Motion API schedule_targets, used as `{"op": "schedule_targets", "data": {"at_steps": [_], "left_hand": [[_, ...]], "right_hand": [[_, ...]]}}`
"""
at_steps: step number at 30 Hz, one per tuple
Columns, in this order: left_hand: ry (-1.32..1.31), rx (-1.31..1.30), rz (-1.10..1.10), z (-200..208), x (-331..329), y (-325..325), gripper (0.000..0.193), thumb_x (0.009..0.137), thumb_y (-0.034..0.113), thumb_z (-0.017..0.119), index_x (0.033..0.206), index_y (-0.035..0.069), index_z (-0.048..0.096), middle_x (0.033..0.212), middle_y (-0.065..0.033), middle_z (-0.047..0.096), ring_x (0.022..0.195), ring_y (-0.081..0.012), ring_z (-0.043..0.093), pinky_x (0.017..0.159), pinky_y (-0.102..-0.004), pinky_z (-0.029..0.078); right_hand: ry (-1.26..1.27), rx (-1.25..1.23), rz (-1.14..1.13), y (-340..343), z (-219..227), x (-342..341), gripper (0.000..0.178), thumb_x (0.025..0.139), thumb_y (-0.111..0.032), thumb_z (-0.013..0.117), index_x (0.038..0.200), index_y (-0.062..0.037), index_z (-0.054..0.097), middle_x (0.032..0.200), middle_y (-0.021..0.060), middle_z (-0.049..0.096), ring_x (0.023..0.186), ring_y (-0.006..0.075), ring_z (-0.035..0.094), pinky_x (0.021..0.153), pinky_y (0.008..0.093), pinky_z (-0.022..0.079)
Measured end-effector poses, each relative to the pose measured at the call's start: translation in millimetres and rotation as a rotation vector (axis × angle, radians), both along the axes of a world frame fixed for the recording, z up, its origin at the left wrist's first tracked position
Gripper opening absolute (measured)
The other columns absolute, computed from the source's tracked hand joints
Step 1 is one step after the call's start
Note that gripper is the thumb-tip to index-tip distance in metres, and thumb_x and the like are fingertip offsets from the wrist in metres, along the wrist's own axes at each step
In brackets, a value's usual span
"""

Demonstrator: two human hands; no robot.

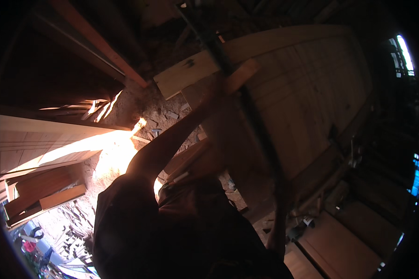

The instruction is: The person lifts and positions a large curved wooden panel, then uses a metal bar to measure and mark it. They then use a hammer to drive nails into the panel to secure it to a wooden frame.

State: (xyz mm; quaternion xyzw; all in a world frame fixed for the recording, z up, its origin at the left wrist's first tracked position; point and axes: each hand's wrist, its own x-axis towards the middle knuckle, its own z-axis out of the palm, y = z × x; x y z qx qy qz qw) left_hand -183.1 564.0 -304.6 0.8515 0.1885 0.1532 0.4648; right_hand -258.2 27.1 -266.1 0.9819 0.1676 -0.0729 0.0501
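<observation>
I see a short wooden block (239,74) held up high near the top middle of the view, tilted, its lit end pointing up and right. It lies against a long dark bar (246,107) that runs diagonally from the top centre down to the right. My left hand (219,95) is raised at the block's lower end on an outstretched arm, wrapped in shadow; it seems clenched on the block, though I cannot make out the fingers. My right hand (280,188) sits lower on the same dark bar, too dark to tell whether it grips.

Behind them stands a large pale door of wooden planks (312,93), and a light board (186,72) lies just left of the block. Below is sunlit dirt floor (121,153) with wood scraps. I see no packages or labels.
</observation>
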Motion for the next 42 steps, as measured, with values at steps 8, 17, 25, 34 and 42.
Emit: {"op": "schedule_targets", "data": {"at_steps": [8, 17, 25, 34, 42], "left_hand": [[0.101, -0.152, -0.036, 14.0, -11.3, -5.1, 0.113, 0.084, 0.053, 0.078, 0.162, 0.008, 0.010, 0.141, -0.0282, 0.056, 0.123, -0.0496, 0.060, 0.103, -0.0559, 0.051], [-0.008, -0.018, -0.041, 7.2, -11.8, -1.7, 0.117, 0.087, 0.046, 0.080, 0.164, 0.009, 0.000, 0.145, -0.0278, 0.053, 0.133, -0.0445, 0.055, 0.110, -0.0525, 0.047], [0.081, -0.014, -0.074, -23.1, -12.9, 9.1, 0.107, 0.086, 0.048, 0.081, 0.161, 0.002, 0.019, 0.150, -0.0247, 0.049, 0.138, -0.0395, 0.050, 0.115, -0.0467, 0.043], [0.321, 0.635, 0.032, 3.2, -106.9, 207.2, 0.035, 0.098, 0.037, 0.070, 0.124, 0.013, 0.069, 0.114, -0.0183, 0.071, 0.111, -0.0301, 0.069, 0.093, -0.0414, 0.054], [0.506, -0.177, -0.156, -40.9, -55.4, 258.8, 0.039, 0.100, 0.033, 0.069, 0.131, 0.009, 0.067, 0.115, -0.0072, 0.072, 0.100, -0.0182, 0.068, 0.082, -0.0368, 0.056]], "right_hand": [[-0.003, 0.117, 0.087, 7.7, 14.3, -1.5, 0.065, 0.077, -0.045, 0.086, 0.125, -0.0051, 0.069, 0.121, 0.0214, 0.069, 0.116, 0.0431, 0.063, 0.103, 0.0513, 0.050], [0.022, 0.091, -0.029, -11.8, -0.8, -11.2, 0.071, 0.074, -0.044, 0.089, 0.130, -0.0059, 0.067, 0.129, 0.0212, 0.067, 0.124, 0.0420, 0.060, 0.107, 0.0512, 0.047], [-0.029, 0.169, 0.007, -5.8, 3.8, -10.0, 0.066, 0.079, -0.040, 0.087, 0.130, -0.0050, 0.066, 0.129, 0.0217, 0.067, 0.122, 0.0445, 0.060, 0.107, 0.0523, 0.047], [-0.052, 0.180, 0.006, -9.6, -3.4, -13.4, 0.050, 0.089, -0.034, 0.076, 0.128, -0.0031, 0.067, 0.124, 0.0220, 0.068, 0.119, 0.0452, 0.061, 0.106, 0.0541, 0.046], [-0.136, 0.119, -0.006, -9.2, -9.1, -14.3, 0.052, 0.090, -0.039, 0.076, 0.126, -0.0018, 0.068, 0.126, 0.0234, 0.068, 0.121, 0.0439, 0.060, 0.109, 0.0523, 0.045]]}}
